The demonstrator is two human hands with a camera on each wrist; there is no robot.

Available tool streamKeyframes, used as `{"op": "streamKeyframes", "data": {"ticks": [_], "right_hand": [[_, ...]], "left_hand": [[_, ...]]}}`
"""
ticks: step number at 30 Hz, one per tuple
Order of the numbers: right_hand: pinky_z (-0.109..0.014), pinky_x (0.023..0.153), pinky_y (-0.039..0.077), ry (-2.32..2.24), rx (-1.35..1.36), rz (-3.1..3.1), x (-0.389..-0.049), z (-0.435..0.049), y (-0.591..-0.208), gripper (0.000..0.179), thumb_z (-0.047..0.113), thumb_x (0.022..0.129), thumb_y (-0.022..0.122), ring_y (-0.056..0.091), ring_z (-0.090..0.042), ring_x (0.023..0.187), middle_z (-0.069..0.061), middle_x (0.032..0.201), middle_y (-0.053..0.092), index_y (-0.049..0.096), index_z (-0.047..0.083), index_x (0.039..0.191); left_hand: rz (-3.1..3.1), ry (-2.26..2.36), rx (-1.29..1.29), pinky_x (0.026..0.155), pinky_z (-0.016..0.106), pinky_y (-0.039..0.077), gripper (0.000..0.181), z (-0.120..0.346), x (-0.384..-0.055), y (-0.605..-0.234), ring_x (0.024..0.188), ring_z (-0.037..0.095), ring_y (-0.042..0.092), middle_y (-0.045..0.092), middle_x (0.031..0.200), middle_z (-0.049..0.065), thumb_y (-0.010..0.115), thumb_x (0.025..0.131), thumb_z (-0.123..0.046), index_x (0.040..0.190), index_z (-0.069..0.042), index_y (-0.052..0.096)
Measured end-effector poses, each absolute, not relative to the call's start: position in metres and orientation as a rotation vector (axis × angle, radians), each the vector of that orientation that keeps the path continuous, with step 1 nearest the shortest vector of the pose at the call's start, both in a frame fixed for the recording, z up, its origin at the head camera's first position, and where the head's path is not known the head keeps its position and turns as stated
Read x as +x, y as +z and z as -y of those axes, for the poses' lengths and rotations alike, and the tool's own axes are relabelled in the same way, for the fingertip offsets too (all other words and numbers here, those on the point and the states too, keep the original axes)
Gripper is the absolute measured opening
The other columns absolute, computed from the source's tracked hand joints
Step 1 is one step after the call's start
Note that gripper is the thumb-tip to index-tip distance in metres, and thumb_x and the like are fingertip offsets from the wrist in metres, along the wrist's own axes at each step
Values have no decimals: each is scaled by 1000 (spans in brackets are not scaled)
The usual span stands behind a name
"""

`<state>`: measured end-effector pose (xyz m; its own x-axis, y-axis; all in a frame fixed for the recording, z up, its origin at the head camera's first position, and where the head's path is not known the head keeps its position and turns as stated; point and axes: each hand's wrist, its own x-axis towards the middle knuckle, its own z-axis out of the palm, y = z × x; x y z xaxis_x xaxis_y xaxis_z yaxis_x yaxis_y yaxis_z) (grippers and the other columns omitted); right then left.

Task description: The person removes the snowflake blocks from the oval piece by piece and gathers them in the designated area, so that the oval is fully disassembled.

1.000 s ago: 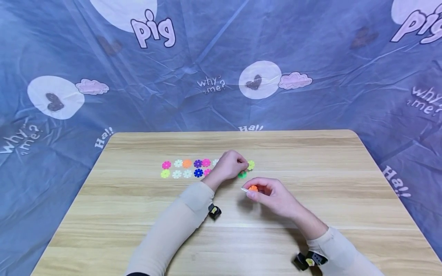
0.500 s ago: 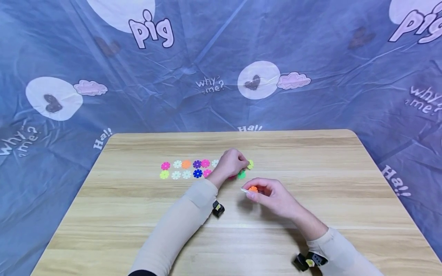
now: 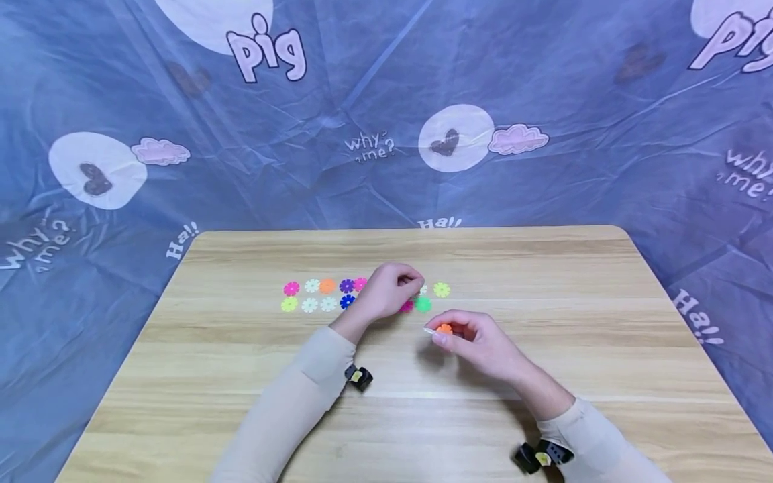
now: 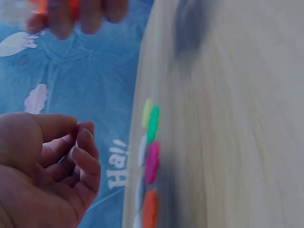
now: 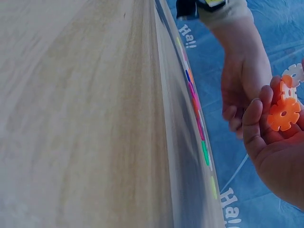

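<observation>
My left hand [image 3: 389, 288] hovers over the right part of two rows of snowflake discs, its fingers loosely curled with nothing between them in the left wrist view. It overlaps several discs there. Just right of its fingertips lie a green disc [image 3: 423, 304], a partly covered white disc [image 3: 423, 290] and a yellow-green disc [image 3: 442, 290]. Nearer the front, my right hand [image 3: 477, 339] holds a few snowflake discs above the table. Among them are an orange disc [image 5: 284, 114] and a white disc [image 5: 293, 74], close together at the fingers.
The rows continue left on the wooden table [image 3: 211, 376], with a pink disc [image 3: 292, 288], a yellow disc [image 3: 289, 304], an orange disc [image 3: 327, 286] and a blue disc [image 3: 347, 302]. A blue printed cloth [image 3: 338, 188] hangs behind the table's far edge.
My left hand has drawn left from the yellow-green disc, which now lies fully in sight, as does the green one. The right hand stays nearly still with its discs.
</observation>
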<state>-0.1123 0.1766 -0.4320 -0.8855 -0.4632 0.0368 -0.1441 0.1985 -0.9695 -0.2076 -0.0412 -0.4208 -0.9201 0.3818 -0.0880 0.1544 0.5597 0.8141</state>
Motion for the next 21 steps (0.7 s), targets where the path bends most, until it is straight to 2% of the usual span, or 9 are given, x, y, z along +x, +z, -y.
{"op": "streamKeyframes", "data": {"ticks": [5,9,11,15,16,18,21], "right_hand": [[-23,79,56,-1734,-557,-2229,-115,-176,-432,21,10,105,68,67,-8,90,-29,109,72,75,-1,121],[-23,80,57,-1740,-555,-2230,-117,-176,-431,23,10,105,68,68,-8,90,-29,106,72,74,-5,122],[-23,81,57,-1750,-564,-2219,-117,-176,-431,24,9,106,68,69,-8,90,-31,105,72,72,-8,122],[-23,80,57,-1744,-575,-2215,-118,-175,-431,25,10,106,67,68,-8,88,-27,99,72,72,-9,123],[-23,80,57,-1742,-575,-2213,-118,-175,-431,25,10,107,66,68,-8,87,-26,99,72,72,-8,123],[-23,79,57,-1735,-571,-2216,-119,-174,-431,24,11,107,66,67,-9,86,-25,98,72,73,-6,123],[-24,78,56,-1731,-571,-2216,-120,-173,-430,23,11,107,66,68,-10,87,-25,100,73,74,-3,123]], "left_hand": [[-2435,1424,485,83,29,59,24,60,-195,-412,91,19,70,78,105,9,67,107,-21,120,-5,79],[-2369,1459,593,74,28,57,24,73,-182,-408,82,19,68,78,111,14,66,106,-18,122,-5,77],[-2349,1459,687,79,27,57,23,78,-176,-407,87,15,68,77,116,15,66,105,-15,123,-5,77],[-2310,1480,903,82,24,52,21,83,-166,-404,91,9,62,75,112,10,69,101,-10,119,-7,78],[-2303,1486,950,83,23,51,20,84,-163,-403,95,8,61,74,109,9,70,99,-9,118,-6,78],[-2295,1485,1018,80,23,50,18,84,-160,-402,92,10,59,71,105,6,74,98,-8,116,-7,78],[-2326,1447,1092,82,23,54,18,82,-155,-399,93,13,61,71,105,3,80,96,-9,114,-8,78]]}}
